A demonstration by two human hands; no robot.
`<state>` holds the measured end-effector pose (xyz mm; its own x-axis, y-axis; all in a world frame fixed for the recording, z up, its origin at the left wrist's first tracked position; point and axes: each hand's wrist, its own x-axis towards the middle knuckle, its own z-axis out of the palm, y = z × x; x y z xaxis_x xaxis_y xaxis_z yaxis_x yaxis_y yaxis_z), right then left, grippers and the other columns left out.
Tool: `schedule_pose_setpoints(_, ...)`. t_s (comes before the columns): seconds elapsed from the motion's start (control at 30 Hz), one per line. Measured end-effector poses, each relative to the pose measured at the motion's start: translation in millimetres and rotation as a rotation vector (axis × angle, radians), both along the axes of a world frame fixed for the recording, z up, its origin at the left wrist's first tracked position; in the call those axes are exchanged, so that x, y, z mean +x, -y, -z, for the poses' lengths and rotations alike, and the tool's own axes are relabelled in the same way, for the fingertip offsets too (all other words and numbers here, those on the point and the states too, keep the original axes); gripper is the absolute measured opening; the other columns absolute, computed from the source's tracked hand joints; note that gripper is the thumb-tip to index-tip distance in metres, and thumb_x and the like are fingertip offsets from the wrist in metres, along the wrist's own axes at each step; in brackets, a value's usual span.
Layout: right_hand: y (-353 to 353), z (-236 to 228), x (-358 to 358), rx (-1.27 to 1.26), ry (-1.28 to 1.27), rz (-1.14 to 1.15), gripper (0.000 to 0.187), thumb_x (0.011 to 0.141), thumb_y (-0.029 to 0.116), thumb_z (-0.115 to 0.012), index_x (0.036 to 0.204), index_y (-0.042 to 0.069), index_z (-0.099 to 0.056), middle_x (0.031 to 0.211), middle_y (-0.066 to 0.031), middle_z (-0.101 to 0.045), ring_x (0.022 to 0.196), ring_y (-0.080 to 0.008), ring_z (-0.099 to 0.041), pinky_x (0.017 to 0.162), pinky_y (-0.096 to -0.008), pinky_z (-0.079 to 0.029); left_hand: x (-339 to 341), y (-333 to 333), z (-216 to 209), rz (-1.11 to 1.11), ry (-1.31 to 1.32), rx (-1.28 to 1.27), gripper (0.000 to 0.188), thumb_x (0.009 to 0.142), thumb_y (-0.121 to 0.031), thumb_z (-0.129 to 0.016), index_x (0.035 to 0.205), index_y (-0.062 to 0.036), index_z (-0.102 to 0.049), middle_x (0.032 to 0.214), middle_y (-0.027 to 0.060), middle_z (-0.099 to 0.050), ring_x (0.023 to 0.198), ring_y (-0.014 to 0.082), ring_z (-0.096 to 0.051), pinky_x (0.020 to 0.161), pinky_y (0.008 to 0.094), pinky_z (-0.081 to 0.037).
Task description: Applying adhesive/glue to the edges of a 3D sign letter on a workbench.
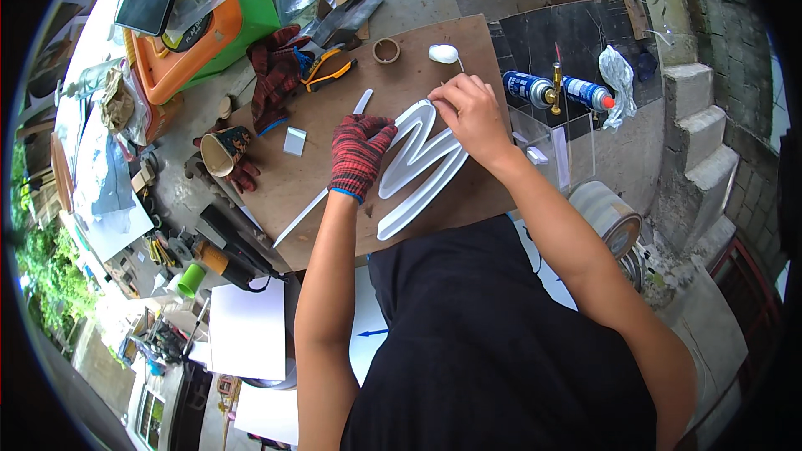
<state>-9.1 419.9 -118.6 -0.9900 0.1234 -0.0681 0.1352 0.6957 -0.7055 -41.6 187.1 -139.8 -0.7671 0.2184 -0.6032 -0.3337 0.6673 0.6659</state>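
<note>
A white zigzag-shaped channel piece with raised edges (407,169) lies on the brown board (455,225) in front of me. My left hand (362,153), in a red and black knitted glove, closes its fingers on the upper left edge of this piece. Bare, my right hand (473,113) pinches the top bend between thumb and fingertips. A long thin white strip (302,217) runs beneath my gloved hand, its far end showing beyond the knuckles. Left of that hand sits a small clear-and-white square (294,141).
Yellow-handled pliers (328,71), a second knitted glove (276,71), a brown ring (386,51) and a white rounded object (444,53) lie toward the far side. A paper cup (219,155) stands left; blue gas canisters (528,85) with a brass torch (555,88) lie right.
</note>
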Motion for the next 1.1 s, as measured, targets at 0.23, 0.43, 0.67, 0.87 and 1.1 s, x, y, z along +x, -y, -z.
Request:
schedule_pose_setpoints(0.23,-18.2,10.4,-17.6,0.053,-0.079,-0.295,0.007,0.085,0.013,-0.075,0.09,0.009,-0.072,0.089,-0.0043,-0.067,0.09,-0.0267,-0.065,0.083,-0.0405,-0.053,0.2,0.0,0.8,0.046,-0.05,-0.029,0.024,0.09,-0.024,-0.078,0.109,-0.0079,-0.08,0.104,0.015,-0.069,0.096,0.0286,-0.069,0.087,0.0392,-0.053)
schedule_pose_setpoints(0.43,-22.1,14.2,-22.7,0.029,-0.068,-0.331,0.008,0.086,0.014,-0.073,0.09,0.008,-0.071,0.088,-0.0063,-0.069,0.088,-0.0284,-0.067,0.082,-0.0413,-0.054,-2.1,-1.7,-4.3,0.067,-0.058,-0.035,0.025,0.091,-0.025,-0.077,0.11,-0.0081,-0.08,0.106,0.0163,-0.069,0.1,0.0308,-0.068,0.09,0.0407,-0.052)
schedule_pose_setpoints(0.67,-15.3,1.9,-20.7,-0.115,0.05,-0.198,0.013,0.09,0.013,-0.074,0.099,0.004,-0.074,0.091,-0.0103,-0.072,0.085,-0.029,-0.069,0.077,-0.0388,-0.054,-4.4,-2.6,-9.9,0.072,-0.043,-0.05,0.027,0.092,-0.026,-0.075,0.111,-0.0081,-0.08,0.109,0.0175,-0.069,0.102,0.0324,-0.067,0.092,0.0419,-0.051)
schedule_pose_setpoints(0.87,-9.3,-4.4,-10.9,-0.234,0.165,-0.017,0.013,0.092,0.011,-0.072,0.102,0.002,-0.073,0.093,-0.0124,-0.073,0.084,-0.026,-0.07,0.076,-0.0367,-0.055,-4.6,-5.2,-11.2,0.047,-0.035,-0.039,0.027,0.088,-0.03,-0.078,0.107,-0.0108,-0.082,0.11,0.021,-0.071,0.107,0.0377,-0.065,0.097,0.0461,-0.051)
schedule_pose_setpoints(1.1,-10.5,-0.5,2.6,-0.373,0.223,0.13,0.016,0.092,0.011,-0.071,0.103,0.0,-0.071,0.096,-0.0134,-0.074,0.087,-0.0271,-0.072,0.079,-0.0375,-0.057,-6.1,-4.2,-11.4,0.074,-0.004,-0.044,0.028,0.093,-0.027,-0.075,0.113,-0.0083,-0.08,0.112,0.018,-0.069,0.104,0.0328,-0.067,0.094,0.0419,-0.051)
